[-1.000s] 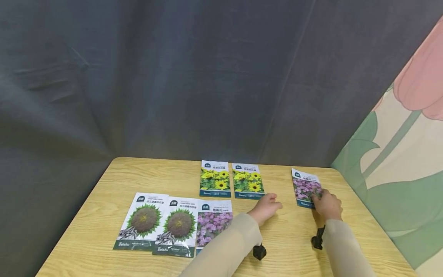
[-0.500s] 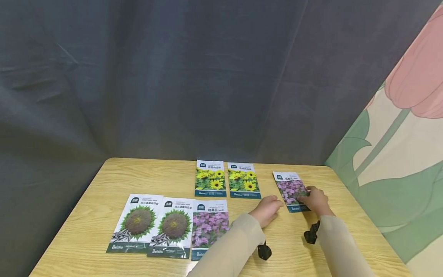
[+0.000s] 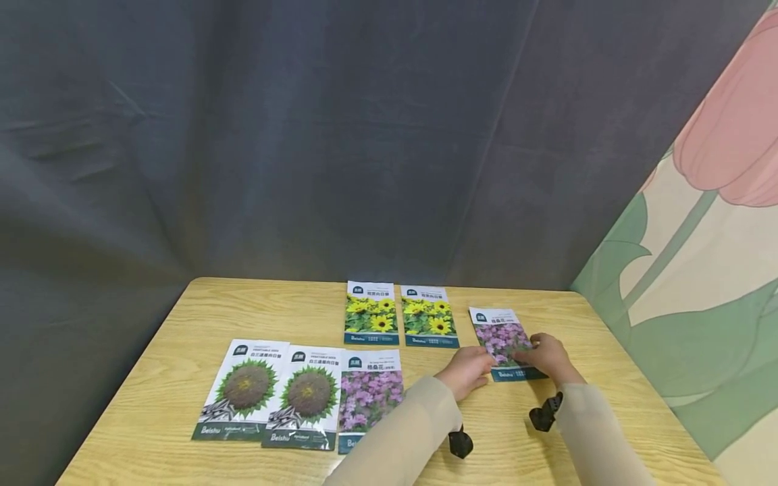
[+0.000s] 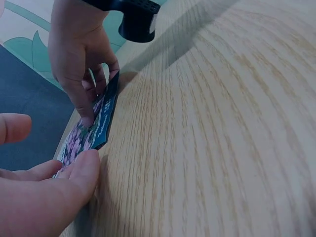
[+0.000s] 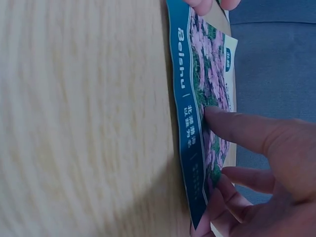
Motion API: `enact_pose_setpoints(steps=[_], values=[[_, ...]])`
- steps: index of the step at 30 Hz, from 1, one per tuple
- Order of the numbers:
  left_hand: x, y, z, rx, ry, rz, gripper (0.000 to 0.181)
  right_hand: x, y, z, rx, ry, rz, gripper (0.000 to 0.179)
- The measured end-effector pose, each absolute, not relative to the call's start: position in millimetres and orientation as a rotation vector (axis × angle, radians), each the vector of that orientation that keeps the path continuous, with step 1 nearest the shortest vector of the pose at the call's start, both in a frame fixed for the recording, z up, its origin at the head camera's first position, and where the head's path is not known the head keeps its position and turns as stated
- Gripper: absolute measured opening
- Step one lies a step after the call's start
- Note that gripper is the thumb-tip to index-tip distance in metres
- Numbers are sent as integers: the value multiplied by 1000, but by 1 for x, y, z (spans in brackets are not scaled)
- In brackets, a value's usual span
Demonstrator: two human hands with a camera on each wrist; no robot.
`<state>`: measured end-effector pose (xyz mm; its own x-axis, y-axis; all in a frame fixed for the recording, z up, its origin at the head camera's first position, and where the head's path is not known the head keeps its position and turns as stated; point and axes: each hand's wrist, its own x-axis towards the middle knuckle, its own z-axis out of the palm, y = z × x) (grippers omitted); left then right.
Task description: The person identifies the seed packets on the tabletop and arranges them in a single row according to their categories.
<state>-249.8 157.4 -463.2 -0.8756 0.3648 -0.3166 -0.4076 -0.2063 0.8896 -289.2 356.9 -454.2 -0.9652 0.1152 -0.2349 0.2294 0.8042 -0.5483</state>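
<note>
A seed packet with pink-purple flowers [image 3: 501, 341] lies tilted on the right part of the table, its right side lifted a little. My right hand [image 3: 550, 358] pinches that side, the thumb [image 5: 232, 126] on the printed face and the fingers curled at the edge. At the packet's left edge is my left hand [image 3: 464, 371], fingertips touching it, thumb [image 4: 86, 165] near its lower corner. Two yellow-flower packets [image 3: 372, 314] lie side by side at the back. In front, two sunflower-head packets [image 3: 246, 388] overlap, beside another purple-flower packet [image 3: 371, 391] partly covered by my left sleeve.
The wooden table [image 3: 273, 307] ends at a dark curtain [image 3: 365, 169] behind. A wall with a painted tulip [image 3: 723, 155] stands along the right. Black wrist-worn devices [image 3: 460, 442] hang under both sleeves.
My right hand has slid the purple-flower packet left and toward me, up to my left hand. The left fingertips now meet its edge. The other packets have stayed put.
</note>
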Motion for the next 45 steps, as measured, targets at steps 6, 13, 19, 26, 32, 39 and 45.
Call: enact_pose_setpoints(steps=[6,13,19,26,32,39,45], values=[[-250,154,-462,-124,1596,2112,45,-285,361,-459,222,2789,-981,71],[-250,147,-461,-104,1606,2091,39,-279,362,-459,202,2789,-1087,70],[-248,142,-466,-49,1707,2055,55,-270,356,-453,239,2796,-1165,69],[-243,129,-464,19,1849,2084,51,-258,341,-447,218,2834,-1226,58],[-237,105,-458,80,1945,2078,47,-249,321,-440,236,2793,-1403,41],[-230,83,-462,94,2007,2155,45,-240,310,-443,225,2697,-1551,37],[-216,67,-461,68,2039,2161,31,-229,301,-446,175,2592,-1685,36]])
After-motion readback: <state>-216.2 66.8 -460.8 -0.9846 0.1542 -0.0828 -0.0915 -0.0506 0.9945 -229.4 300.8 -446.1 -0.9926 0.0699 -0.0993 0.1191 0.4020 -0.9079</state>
